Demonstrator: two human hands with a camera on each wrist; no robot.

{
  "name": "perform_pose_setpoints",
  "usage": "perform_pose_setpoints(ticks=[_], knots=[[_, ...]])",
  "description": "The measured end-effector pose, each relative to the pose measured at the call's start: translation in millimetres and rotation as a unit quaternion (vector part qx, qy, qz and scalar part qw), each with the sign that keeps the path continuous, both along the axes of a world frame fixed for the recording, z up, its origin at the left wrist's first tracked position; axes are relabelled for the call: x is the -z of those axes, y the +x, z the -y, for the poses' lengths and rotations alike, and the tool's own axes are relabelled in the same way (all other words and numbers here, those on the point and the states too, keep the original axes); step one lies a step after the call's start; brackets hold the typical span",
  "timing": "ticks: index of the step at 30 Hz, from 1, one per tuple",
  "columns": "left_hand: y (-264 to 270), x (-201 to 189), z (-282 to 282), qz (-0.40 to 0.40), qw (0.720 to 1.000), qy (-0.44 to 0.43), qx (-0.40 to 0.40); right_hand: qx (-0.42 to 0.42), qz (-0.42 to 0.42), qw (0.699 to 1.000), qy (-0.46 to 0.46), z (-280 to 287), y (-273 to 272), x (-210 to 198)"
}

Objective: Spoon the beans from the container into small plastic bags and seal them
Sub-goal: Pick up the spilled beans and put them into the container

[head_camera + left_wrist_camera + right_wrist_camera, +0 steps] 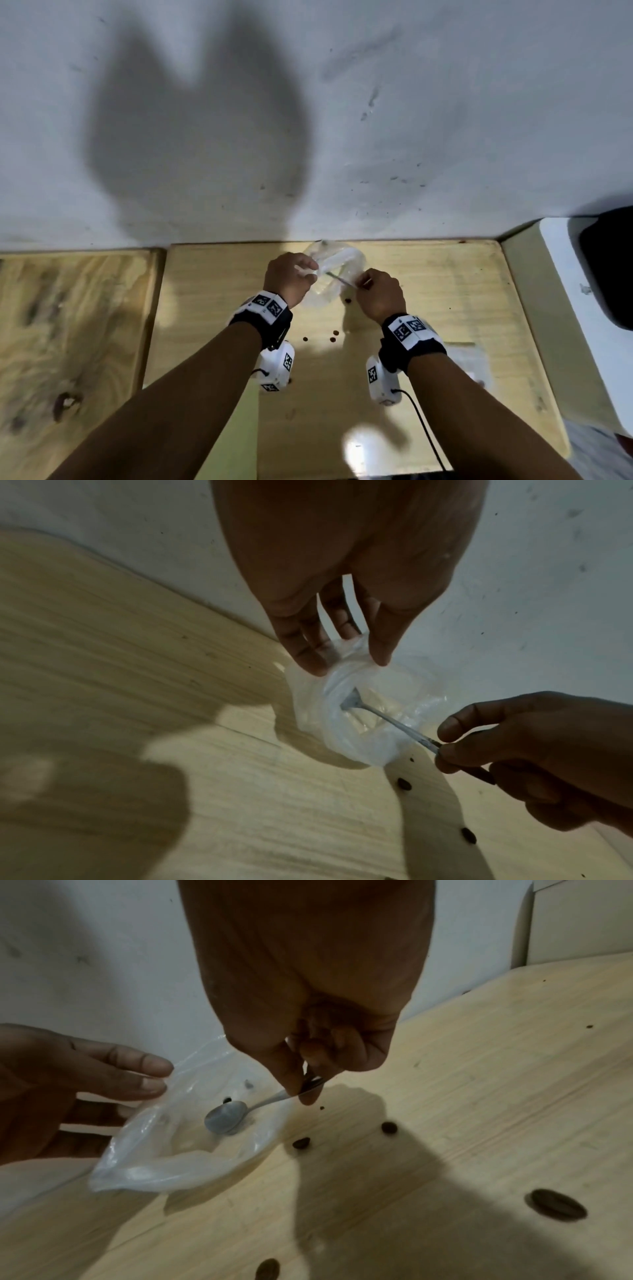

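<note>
My left hand pinches the rim of a clear plastic bag and holds it up with its mouth open, near the wall at the far edge of the wooden table. My right hand pinches the handle of a small metal spoon. The spoon's bowl is inside the bag mouth and looks empty. In the right wrist view a dark speck or two shows inside the bag. Several brown beans lie loose on the table just below the bag.
A grey-white wall stands directly behind the table. A second wooden surface adjoins on the left. Flat clear bags lie by my right forearm. At the right, a white appliance carries a dark object.
</note>
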State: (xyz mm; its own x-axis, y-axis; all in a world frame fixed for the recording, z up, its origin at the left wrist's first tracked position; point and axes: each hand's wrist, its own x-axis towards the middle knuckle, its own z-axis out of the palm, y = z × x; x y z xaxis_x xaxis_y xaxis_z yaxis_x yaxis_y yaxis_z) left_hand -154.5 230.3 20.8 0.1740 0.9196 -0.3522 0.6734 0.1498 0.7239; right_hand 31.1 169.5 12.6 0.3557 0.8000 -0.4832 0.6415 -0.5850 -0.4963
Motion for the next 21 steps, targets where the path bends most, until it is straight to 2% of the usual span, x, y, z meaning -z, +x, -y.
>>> perform_pose_setpoints(ticks=[6, 9, 13, 21], knots=[[-4, -1, 1, 0.031, 0.997, 0.026, -0.067, 0.069, 0.008, 0.996, 0.049, 24, 27, -11], [-9, 3, 9, 0.065, 0.99, 0.024, -0.121, 0.124, 0.016, 0.99, 0.068, 47, 44, -17], [-17, 8, 21, 0.135, 0.973, 0.001, -0.188, 0.176, -0.013, 0.982, 0.069, 68, 60, -9], [-25, 15, 38, 0.129, 0.975, -0.004, -0.179, 0.19, -0.023, 0.98, 0.052, 73, 68, 19]])
